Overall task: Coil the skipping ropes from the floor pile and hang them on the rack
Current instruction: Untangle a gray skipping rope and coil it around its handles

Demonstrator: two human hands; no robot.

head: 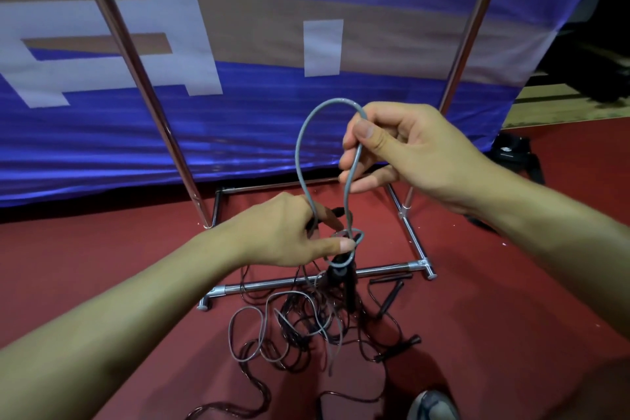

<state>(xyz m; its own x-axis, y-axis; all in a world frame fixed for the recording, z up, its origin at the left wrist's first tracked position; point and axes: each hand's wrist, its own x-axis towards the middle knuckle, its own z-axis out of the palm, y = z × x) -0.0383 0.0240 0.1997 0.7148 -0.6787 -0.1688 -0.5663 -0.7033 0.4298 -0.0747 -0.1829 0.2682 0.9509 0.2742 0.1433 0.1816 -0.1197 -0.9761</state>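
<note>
We see a grey skipping rope point(300, 147) looping up between the hands, its black handles point(339, 274) hanging below. Under it we have the floor pile point(306, 327): dark, near-black cords tangled with more pale grey ones. The carpet point(511, 300) is a deep red all over. The rack point(143, 85) gleams silver chrome on poles and base bars. Behind it, the banner point(255, 123) runs rich blue-violet, crossed by a tan band and broken by blocky white shapes. A grey shoe toe point(433, 406) peeks in at the bottom edge.
</note>
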